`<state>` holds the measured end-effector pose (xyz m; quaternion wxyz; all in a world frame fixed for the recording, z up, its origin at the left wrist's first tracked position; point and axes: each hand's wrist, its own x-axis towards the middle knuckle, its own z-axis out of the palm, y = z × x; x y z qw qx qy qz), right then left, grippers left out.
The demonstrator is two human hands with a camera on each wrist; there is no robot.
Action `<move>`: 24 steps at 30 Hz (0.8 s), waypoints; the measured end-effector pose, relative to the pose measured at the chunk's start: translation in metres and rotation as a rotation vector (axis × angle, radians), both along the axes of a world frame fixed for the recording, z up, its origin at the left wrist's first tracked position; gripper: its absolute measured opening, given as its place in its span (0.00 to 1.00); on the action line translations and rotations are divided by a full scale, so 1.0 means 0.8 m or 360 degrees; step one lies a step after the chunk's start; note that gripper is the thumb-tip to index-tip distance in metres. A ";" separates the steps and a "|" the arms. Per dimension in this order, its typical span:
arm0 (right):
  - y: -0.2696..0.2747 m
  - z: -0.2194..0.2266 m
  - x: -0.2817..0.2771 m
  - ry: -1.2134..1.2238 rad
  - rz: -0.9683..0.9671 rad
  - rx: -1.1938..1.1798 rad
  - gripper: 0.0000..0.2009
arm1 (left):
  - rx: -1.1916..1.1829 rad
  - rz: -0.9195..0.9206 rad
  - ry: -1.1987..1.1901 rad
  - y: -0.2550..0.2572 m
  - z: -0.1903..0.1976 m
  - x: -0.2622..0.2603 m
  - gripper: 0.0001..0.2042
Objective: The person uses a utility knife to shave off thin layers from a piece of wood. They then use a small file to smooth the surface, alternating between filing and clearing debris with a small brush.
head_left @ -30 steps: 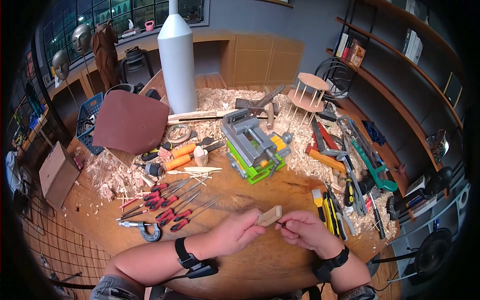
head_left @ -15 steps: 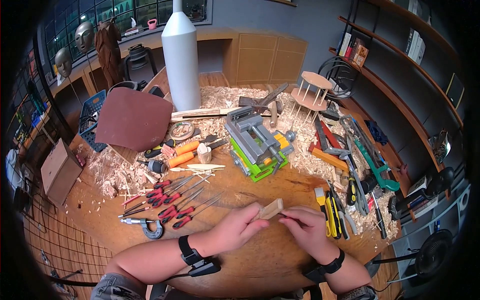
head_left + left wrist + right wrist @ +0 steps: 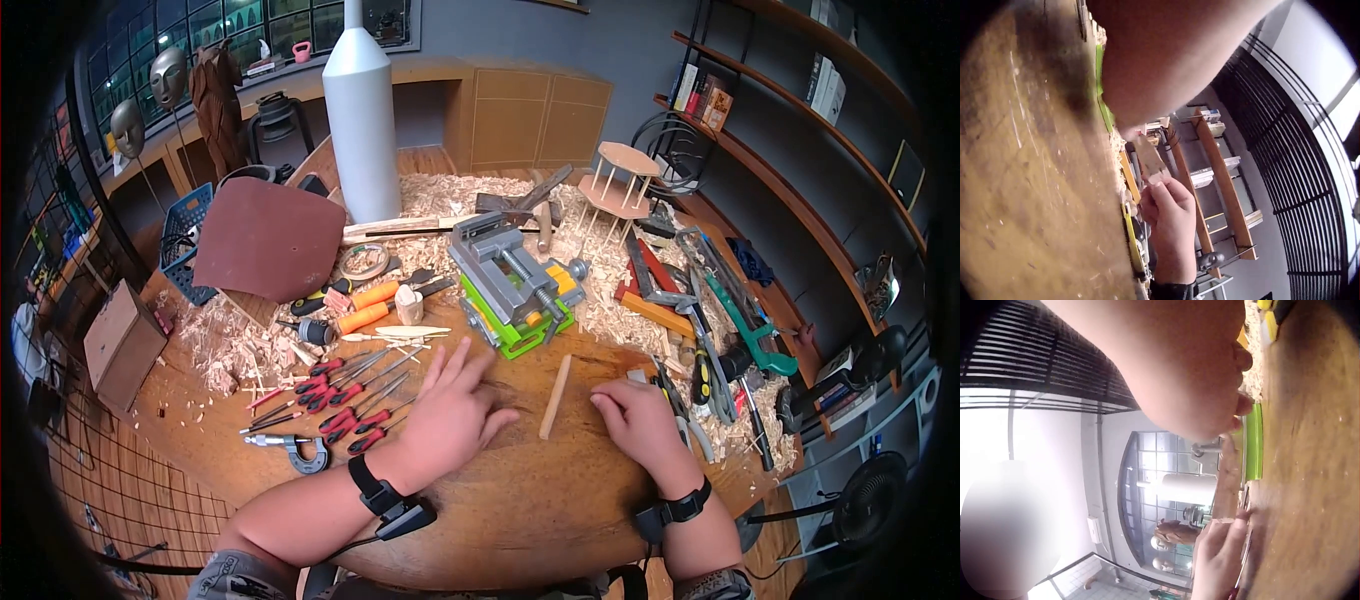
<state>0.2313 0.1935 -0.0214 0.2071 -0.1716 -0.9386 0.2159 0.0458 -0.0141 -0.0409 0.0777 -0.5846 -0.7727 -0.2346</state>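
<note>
A small pale wooden piece (image 3: 556, 398) stands between my two hands over the front of the table, seen narrow edge up in the head view. Its flat face (image 3: 1150, 159) shows in the left wrist view, where it overlaps my right hand's fingertips. My left hand (image 3: 452, 410) has its fingers spread, tips at the tabletop, beside the files (image 3: 345, 405) with red-black handles. To the right of the wood my right hand (image 3: 642, 425) has curled fingers, thumb against the forefinger. I cannot tell whether anything small is pinched there.
Beyond the hands stands a grey vise (image 3: 505, 275) on a green base. A micrometer (image 3: 300, 450) lies left of my left forearm. Pliers (image 3: 690, 410), saws and other tools crowd the right side among wood shavings (image 3: 600, 280). A small two-tier wooden stand (image 3: 620, 180) is farther back.
My left hand has let go of the wooden piece and spread its fingers up and to the left. My right hand has drawn back to the right. The piece has turned and sits between them.
</note>
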 end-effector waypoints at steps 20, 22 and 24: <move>-0.037 -0.006 0.000 0.0486 0.0292 0.0186 0.11 | -0.0139 -0.0854 -0.2641 0.006 -0.019 0.030 0.20; -0.036 -0.010 0.000 0.0570 0.0305 0.0216 0.13 | 0.0017 -0.0778 -0.2654 0.003 -0.013 0.034 0.15; -0.034 -0.009 0.000 0.0678 0.0383 0.0572 0.15 | 0.0086 -0.0740 -0.2660 0.003 -0.014 0.035 0.15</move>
